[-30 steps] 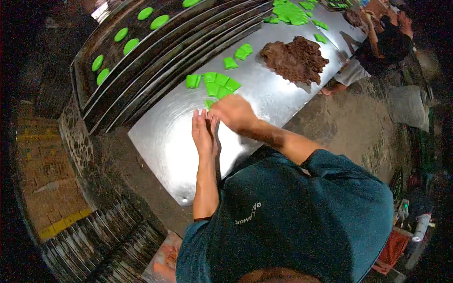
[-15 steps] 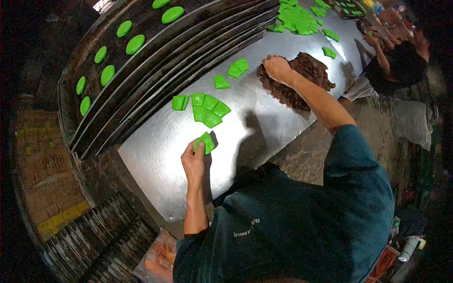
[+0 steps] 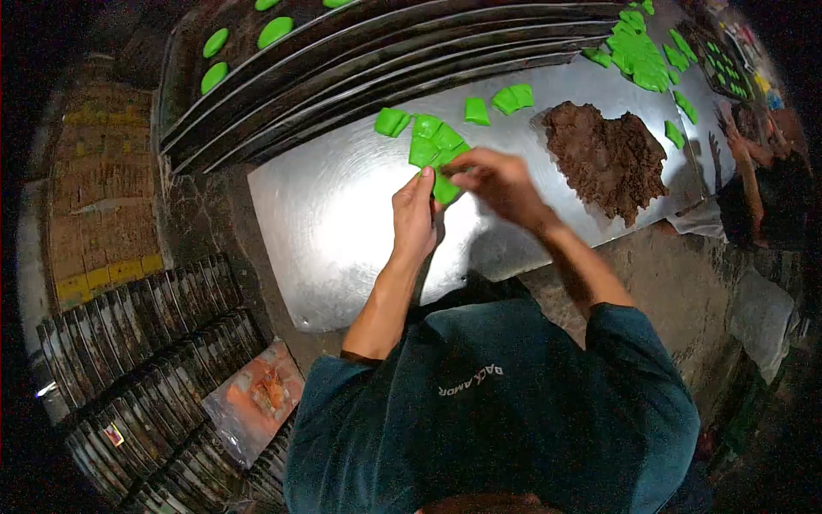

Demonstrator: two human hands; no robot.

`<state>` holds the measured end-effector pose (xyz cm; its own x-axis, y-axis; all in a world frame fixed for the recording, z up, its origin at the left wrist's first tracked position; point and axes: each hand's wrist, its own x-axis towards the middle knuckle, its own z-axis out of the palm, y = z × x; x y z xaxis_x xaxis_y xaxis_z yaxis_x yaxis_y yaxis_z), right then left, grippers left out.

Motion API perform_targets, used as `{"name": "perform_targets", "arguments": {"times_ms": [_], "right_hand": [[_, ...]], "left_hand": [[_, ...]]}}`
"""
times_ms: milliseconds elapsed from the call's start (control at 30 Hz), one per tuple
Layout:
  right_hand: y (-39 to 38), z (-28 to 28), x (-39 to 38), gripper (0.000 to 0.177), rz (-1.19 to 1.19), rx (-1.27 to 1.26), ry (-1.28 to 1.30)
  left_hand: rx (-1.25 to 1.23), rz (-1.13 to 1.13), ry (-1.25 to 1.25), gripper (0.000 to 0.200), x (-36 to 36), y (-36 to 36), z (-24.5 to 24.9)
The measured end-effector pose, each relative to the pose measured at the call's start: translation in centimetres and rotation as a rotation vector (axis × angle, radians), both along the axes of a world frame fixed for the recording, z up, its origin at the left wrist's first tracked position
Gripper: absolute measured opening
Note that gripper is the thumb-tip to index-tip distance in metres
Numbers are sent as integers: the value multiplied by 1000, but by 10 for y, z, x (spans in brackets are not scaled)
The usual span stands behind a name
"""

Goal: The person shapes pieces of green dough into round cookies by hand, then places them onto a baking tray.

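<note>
Just beside the brown pile [image 3: 608, 158], the left hand [image 3: 415, 218] grips a green dough piece [image 3: 445, 190]. The right hand [image 3: 501, 182] meets it with fingers bunched; whether it holds anything is unclear.

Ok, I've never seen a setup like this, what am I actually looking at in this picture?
There is no machine: one camera on a person's head looks down at their own bare hands. The left hand pinches a green piece; the right hand, blurred, meets it there. Below lies a shiny metal sheet with more green pieces and a brown crumbly heap. Dark stacked trays beyond carry green ovals. Another person is at the right edge.
</note>
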<state>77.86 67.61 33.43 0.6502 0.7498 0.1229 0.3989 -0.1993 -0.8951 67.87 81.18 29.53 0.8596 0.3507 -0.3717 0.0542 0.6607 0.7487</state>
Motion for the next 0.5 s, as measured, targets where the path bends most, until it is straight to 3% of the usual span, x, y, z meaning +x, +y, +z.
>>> {"name": "perform_targets", "arguments": {"times_ms": [67,133,200,267,333,400,467,500], "right_hand": [[25,-5,-24,26,-112,7,-398],[34,3,-27,27,-36,-9,-423],[40,13,-34,30,-175,-33,-3],[44,10,-42,33,-181,-61,-65],[52,9,-49,30,-105,-82,497],[54,10,-67,27,-170,27,523],[52,19,-94,20,-264,-5,-215],[49,22,-107,19,-194,36,-357]], "left_hand": [[33,53,21,26,-6,3,13],[56,61,26,26,-21,17,14],[80,48,41,26,-39,26,20],[27,70,-46,26,-47,23,29],[54,19,-120,30,-59,27,28],[41,41,-80,32,-67,28,30],[128,58,-71,34,-69,26,28],[221,56,-55,37,-70,25,27]]}}
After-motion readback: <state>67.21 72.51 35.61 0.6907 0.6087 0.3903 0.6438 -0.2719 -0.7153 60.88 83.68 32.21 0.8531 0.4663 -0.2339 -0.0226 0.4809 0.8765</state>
